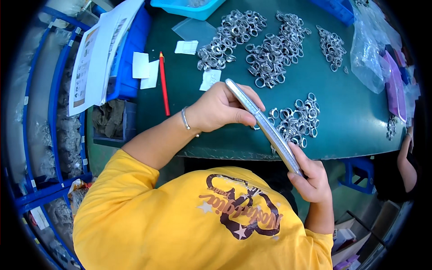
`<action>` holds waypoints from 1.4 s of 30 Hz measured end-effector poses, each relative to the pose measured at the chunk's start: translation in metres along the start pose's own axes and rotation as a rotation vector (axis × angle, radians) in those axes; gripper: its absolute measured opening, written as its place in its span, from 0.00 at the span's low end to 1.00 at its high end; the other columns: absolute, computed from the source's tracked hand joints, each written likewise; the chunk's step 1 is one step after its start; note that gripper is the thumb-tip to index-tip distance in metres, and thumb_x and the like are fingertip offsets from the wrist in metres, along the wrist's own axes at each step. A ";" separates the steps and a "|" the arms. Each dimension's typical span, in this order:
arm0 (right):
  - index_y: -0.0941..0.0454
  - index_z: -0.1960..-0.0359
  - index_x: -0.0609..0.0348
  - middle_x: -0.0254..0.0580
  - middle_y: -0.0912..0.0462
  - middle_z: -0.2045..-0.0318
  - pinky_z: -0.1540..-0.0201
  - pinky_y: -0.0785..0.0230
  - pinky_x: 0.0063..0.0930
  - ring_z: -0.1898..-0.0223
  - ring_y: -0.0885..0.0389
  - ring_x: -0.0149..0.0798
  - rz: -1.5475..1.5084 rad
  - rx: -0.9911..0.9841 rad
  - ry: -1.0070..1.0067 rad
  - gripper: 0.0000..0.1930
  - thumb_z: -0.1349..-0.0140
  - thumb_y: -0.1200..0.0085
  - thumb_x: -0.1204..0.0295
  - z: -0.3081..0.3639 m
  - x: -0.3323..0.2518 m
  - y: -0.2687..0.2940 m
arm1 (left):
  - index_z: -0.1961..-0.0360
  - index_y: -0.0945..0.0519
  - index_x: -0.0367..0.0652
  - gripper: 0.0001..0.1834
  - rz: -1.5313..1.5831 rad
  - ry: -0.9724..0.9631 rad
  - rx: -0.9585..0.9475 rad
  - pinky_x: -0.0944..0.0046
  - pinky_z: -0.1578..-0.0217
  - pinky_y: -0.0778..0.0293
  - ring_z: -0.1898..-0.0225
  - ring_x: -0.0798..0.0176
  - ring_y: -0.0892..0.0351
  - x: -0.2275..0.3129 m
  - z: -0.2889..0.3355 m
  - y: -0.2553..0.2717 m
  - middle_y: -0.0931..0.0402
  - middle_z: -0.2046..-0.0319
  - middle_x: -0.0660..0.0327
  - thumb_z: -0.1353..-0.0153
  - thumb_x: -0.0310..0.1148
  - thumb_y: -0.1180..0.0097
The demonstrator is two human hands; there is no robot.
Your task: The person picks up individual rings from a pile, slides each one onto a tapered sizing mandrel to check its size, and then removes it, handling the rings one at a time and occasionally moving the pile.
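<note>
Both my hands hold a long, slightly tapered silver ring mandrel (pixel 273 135), slanting over the table's front edge. My left hand (pixel 220 108) is closed near its upper part, thumb and fingers meeting where a thin band, seemingly a ring, crosses the stick. My right hand (pixel 311 177) grips the lower, thicker end between thumb and fingers. Just behind the mandrel lies a small pile of silver rings (pixel 308 112), partly hidden by it. A bracelet (pixel 185 118) circles my left wrist.
On the green table (pixel 180 139) lie larger ring piles (pixel 274 58), another pile (pixel 332 47), paper slips (pixel 210 79) and a red pencil (pixel 164 83). Blue bins (pixel 130 67) stand left, plastic bags (pixel 369 58) right. Another person's arm (pixel 407 157) shows at far right.
</note>
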State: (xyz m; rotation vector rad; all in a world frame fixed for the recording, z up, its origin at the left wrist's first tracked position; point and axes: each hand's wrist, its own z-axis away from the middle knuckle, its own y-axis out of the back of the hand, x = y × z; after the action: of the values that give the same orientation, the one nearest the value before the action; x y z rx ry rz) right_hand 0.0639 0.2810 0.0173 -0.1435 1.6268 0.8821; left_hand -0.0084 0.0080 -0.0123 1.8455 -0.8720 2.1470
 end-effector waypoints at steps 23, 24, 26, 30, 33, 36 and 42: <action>0.41 0.41 0.68 0.30 0.28 0.81 0.83 0.43 0.13 0.87 0.33 0.19 -0.268 0.239 -0.267 0.31 0.52 0.53 0.79 0.037 0.008 0.012 | 0.70 0.24 0.38 0.08 -1.116 -0.243 -0.118 0.68 0.65 0.27 0.67 0.62 0.24 -0.015 -0.002 -0.017 0.28 0.66 0.59 0.52 0.26 0.39; 0.41 0.41 0.68 0.30 0.28 0.81 0.83 0.43 0.13 0.87 0.33 0.19 -0.267 0.242 -0.266 0.31 0.52 0.53 0.79 0.037 0.009 0.012 | 0.70 0.24 0.38 0.08 -1.118 -0.246 -0.120 0.68 0.65 0.27 0.67 0.62 0.24 -0.014 -0.004 -0.014 0.28 0.66 0.59 0.52 0.26 0.39; 0.40 0.41 0.69 0.30 0.28 0.83 0.83 0.43 0.13 0.88 0.33 0.19 -0.234 0.210 -0.228 0.31 0.52 0.53 0.80 0.038 0.010 0.012 | 0.66 0.24 0.37 0.07 -0.331 0.089 0.132 0.70 0.63 0.26 0.64 0.65 0.22 -0.011 -0.008 -0.006 0.26 0.61 0.58 0.47 0.24 0.43; 0.39 0.42 0.71 0.30 0.27 0.84 0.82 0.42 0.13 0.88 0.32 0.20 -0.241 0.177 -0.185 0.31 0.53 0.52 0.80 0.037 0.010 0.010 | 0.61 0.24 0.36 0.07 0.333 0.039 0.260 0.67 0.58 0.26 0.60 0.62 0.23 -0.012 -0.009 0.010 0.26 0.59 0.53 0.42 0.22 0.49; 0.38 0.43 0.72 0.33 0.25 0.80 0.79 0.40 0.14 0.85 0.30 0.22 -0.268 0.131 -0.196 0.31 0.54 0.51 0.80 0.033 0.009 0.008 | 0.60 0.25 0.37 0.08 0.528 -0.020 0.145 0.65 0.55 0.27 0.58 0.62 0.24 -0.019 -0.008 0.023 0.27 0.58 0.53 0.41 0.22 0.51; 0.37 0.44 0.71 0.41 0.23 0.73 0.71 0.37 0.16 0.79 0.26 0.27 -0.218 0.098 -0.180 0.31 0.54 0.50 0.79 0.026 0.010 0.004 | 0.54 0.28 0.39 0.14 0.617 -0.066 0.142 0.63 0.53 0.28 0.56 0.61 0.25 -0.021 -0.009 0.021 0.26 0.59 0.53 0.43 0.19 0.51; 0.38 0.43 0.68 0.47 0.24 0.72 0.70 0.36 0.18 0.77 0.25 0.32 -0.198 0.043 -0.165 0.31 0.53 0.50 0.80 0.004 0.003 -0.007 | 0.44 0.38 0.38 0.33 0.271 -0.028 0.122 0.67 0.52 0.29 0.56 0.63 0.25 -0.013 -0.005 -0.011 0.25 0.61 0.55 0.54 0.15 0.43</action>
State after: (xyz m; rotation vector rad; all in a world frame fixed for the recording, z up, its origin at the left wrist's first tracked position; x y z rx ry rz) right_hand 0.0701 0.2800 0.0117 -0.1940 1.4496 0.6885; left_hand -0.0044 0.0223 -0.0212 1.9140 -1.0742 2.3876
